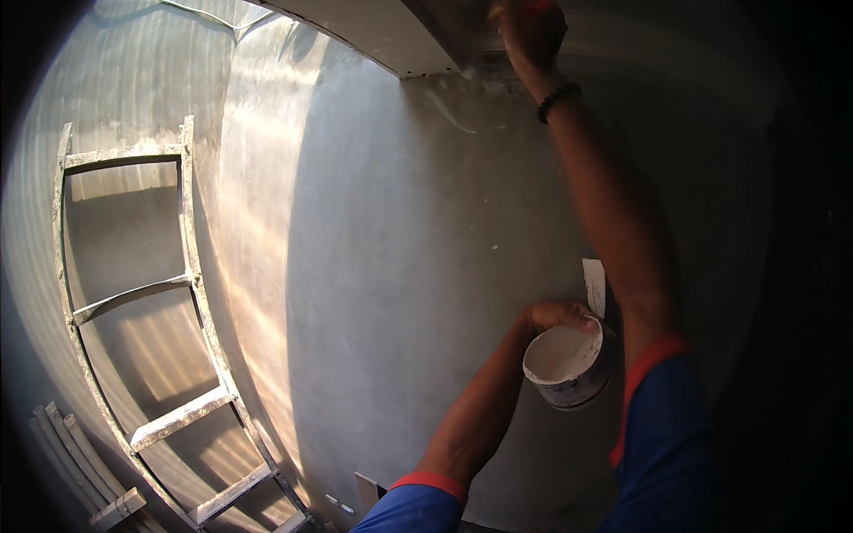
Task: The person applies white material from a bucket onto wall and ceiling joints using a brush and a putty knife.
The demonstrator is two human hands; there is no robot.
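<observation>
My left hand (557,317) grips a round pot (567,377) of white paste by its rim, low at the right of centre. A flat strip (593,280) coated in white sticks up behind the pot by my fingers. My right hand (533,35) is raised to the dark underside of an overhead board (371,28), its fingers closed on a small yellow and orange object that I cannot make out. Whether that object touches the surface overhead is too dark to tell.
A paste-spattered ladder (178,406) stands at the left along the grey wall (355,231). Several pale pipes (71,453) lean at the lower left, with a short wooden piece (116,508) across them. A small board (367,489) shows near the bottom centre.
</observation>
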